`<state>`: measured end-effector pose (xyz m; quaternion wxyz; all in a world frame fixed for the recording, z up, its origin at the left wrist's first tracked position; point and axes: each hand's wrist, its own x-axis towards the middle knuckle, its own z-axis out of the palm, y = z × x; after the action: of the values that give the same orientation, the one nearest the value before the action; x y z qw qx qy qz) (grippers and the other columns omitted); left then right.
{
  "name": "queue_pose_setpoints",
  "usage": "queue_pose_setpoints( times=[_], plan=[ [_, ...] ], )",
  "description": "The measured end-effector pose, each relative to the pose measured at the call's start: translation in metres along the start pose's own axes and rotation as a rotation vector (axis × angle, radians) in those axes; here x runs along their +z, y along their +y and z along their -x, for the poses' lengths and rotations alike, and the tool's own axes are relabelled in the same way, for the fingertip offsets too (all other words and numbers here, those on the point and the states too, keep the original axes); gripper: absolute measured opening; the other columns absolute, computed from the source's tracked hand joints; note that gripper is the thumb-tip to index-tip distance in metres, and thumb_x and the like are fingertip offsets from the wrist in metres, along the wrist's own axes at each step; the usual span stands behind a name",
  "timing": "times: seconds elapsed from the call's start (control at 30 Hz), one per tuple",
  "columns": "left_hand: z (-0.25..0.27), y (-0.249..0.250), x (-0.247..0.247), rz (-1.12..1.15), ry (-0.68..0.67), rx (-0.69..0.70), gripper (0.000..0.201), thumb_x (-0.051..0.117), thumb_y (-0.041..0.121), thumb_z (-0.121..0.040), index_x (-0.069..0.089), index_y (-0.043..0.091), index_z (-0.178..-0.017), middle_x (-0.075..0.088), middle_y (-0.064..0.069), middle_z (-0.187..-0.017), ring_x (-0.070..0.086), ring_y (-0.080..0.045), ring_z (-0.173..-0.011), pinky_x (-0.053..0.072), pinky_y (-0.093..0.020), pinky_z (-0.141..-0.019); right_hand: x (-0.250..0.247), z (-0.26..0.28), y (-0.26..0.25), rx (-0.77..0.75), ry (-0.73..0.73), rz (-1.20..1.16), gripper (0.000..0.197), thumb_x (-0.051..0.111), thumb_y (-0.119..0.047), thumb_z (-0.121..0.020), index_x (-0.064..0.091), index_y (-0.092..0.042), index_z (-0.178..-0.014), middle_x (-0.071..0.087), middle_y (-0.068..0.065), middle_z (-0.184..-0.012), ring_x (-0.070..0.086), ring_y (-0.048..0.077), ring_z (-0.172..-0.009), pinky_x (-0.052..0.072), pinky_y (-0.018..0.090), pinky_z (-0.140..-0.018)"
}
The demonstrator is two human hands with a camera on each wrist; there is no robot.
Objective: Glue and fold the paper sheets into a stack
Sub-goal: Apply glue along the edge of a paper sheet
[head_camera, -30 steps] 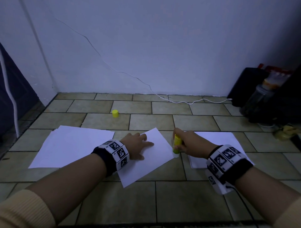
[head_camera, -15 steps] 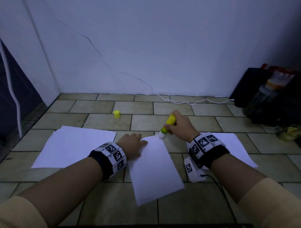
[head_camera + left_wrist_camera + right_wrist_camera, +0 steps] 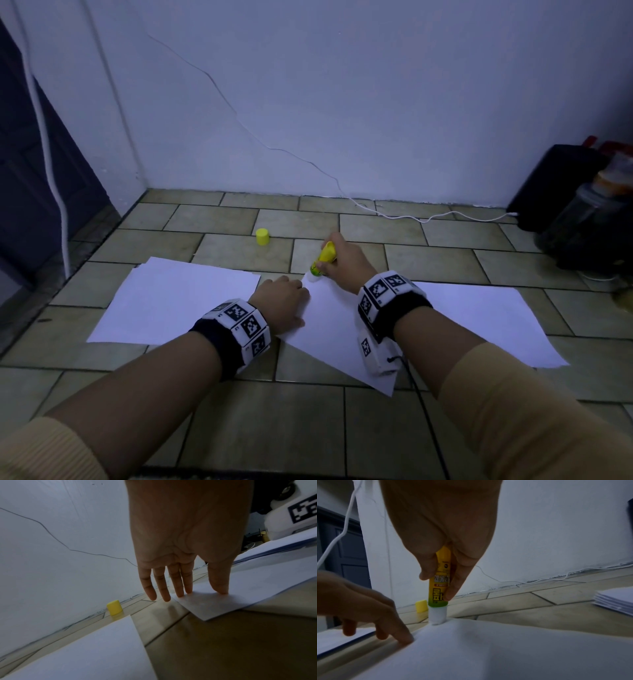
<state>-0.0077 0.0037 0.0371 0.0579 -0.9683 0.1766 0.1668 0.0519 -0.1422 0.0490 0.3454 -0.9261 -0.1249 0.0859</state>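
Since a second ago the right hand [image 3: 342, 265] has carried the glue stick [image 3: 323, 262] from the sheet's [image 3: 337, 322] right edge to its far corner. Its grip is clenched round the stick, whose tip presses on that corner; the stick stands nearly upright, leaning away. The sheet lies skewed on the floor [image 3: 274, 421], its long axis running back toward the person. The left hand [image 3: 282, 301], fingers straight, pins the left edge just beside the tip. The next stroke probably runs toward the person along an edge. The cap [image 3: 262, 236] stands well apart.

Glue stick [image 3: 439, 588] label, seemingly Korean, unreadable
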Motion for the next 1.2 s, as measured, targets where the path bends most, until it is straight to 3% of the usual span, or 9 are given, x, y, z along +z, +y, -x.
queue_pose_setpoints(
  times=[0.2, 0.47, 0.57, 0.73, 0.9, 1.07, 1.13, 1.2],
  plan=[
    [-0.005, -0.006, 0.002, 0.088, -0.002, -0.013, 0.059, 0.062, 0.041, -0.089, 0.042, 0.018, -0.139, 0.045, -0.003, -0.133, 0.043, -0.025, -0.123, 0.04, -0.038, -0.097, -0.012, 0.007, 0.003, -0.069, -0.113, 0.138, 0.028, 0.062, -0.01, -0.088, 0.047, -0.008, -0.112, 0.061, 0.018, -0.1, 0.054, 0.027, -0.083, 0.038, 0.028, -0.067],
    [-0.017, -0.013, 0.007, 0.1, -0.027, 0.01, 0.072, 0.065, 0.044, -0.086, 0.033, 0.021, -0.146, 0.028, -0.003, -0.147, 0.028, -0.022, -0.135, 0.036, -0.042, -0.106, -0.056, 0.047, 0.046, -0.047, -0.158, 0.285, 0.028, 0.063, -0.014, -0.089, 0.047, -0.012, -0.111, 0.055, 0.005, -0.086, 0.05, 0.022, -0.077, 0.034, 0.026, -0.061],
    [-0.019, -0.016, 0.005, 0.074, -0.07, 0.018, 0.076, 0.064, 0.047, -0.086, 0.027, 0.023, -0.148, 0.021, 0.0, -0.156, 0.024, -0.022, -0.14, 0.035, -0.044, -0.109, -0.07, 0.06, 0.058, -0.035, -0.174, 0.314, 0.031, 0.063, -0.014, -0.088, 0.048, -0.01, -0.115, 0.06, 0.011, -0.093, 0.052, 0.024, -0.08, 0.038, 0.028, -0.065],
    [-0.022, -0.021, 0.002, 0.046, -0.105, -0.009, 0.086, 0.066, 0.055, -0.08, 0.023, 0.028, -0.149, 0.03, -0.008, -0.15, 0.037, -0.025, -0.135, 0.038, -0.042, -0.107, -0.08, 0.073, 0.068, -0.022, -0.193, 0.327, 0.028, 0.062, -0.012, -0.089, 0.047, -0.011, -0.113, 0.061, 0.011, -0.094, 0.055, 0.025, -0.081, 0.042, 0.029, -0.067],
    [-0.019, -0.024, 0.002, -0.027, -0.115, 0.027, 0.088, 0.063, 0.055, -0.084, 0.016, 0.024, -0.152, 0.029, -0.004, -0.153, 0.024, -0.022, -0.142, 0.03, -0.043, -0.112, -0.083, 0.075, 0.07, -0.021, -0.21, 0.369, 0.026, 0.061, -0.013, -0.09, 0.046, -0.013, -0.111, 0.056, 0.005, -0.089, 0.051, 0.021, -0.078, 0.038, 0.024, -0.058],
    [-0.013, -0.03, 0.006, -0.065, -0.137, 0.061, 0.095, 0.063, 0.058, -0.082, 0.01, 0.022, -0.153, 0.018, 0.001, -0.159, 0.019, -0.021, -0.143, 0.027, -0.044, -0.112, -0.092, 0.067, 0.062, 0.011, -0.299, 0.502, 0.032, 0.062, -0.017, -0.09, 0.045, -0.009, -0.117, 0.057, 0.01, -0.1, 0.049, 0.02, -0.083, 0.035, 0.02, -0.056],
    [-0.011, -0.034, 0.008, -0.076, -0.164, 0.074, 0.098, 0.062, 0.06, -0.082, 0.007, 0.021, -0.154, 0.009, 0.003, -0.161, 0.018, -0.022, -0.143, 0.026, -0.044, -0.112, -0.101, 0.06, 0.062, 0.02, -0.215, 0.425, 0.03, 0.068, -0.019, -0.085, 0.05, -0.011, -0.108, 0.061, 0.011, -0.102, 0.056, 0.024, -0.086, 0.045, 0.029, -0.064],
    [-0.007, -0.036, 0.01, -0.072, -0.16, 0.074, 0.099, 0.062, 0.061, -0.082, 0.008, 0.019, -0.154, 0.008, 0.002, -0.161, 0.019, -0.022, -0.142, 0.028, -0.042, -0.111, -0.106, 0.051, 0.061, 0.045, -0.007, 0.131, 0.028, 0.077, -0.016, -0.076, 0.052, -0.018, -0.089, 0.065, 0.012, -0.099, 0.063, 0.027, -0.089, 0.051, 0.035, -0.076]
  ],
)
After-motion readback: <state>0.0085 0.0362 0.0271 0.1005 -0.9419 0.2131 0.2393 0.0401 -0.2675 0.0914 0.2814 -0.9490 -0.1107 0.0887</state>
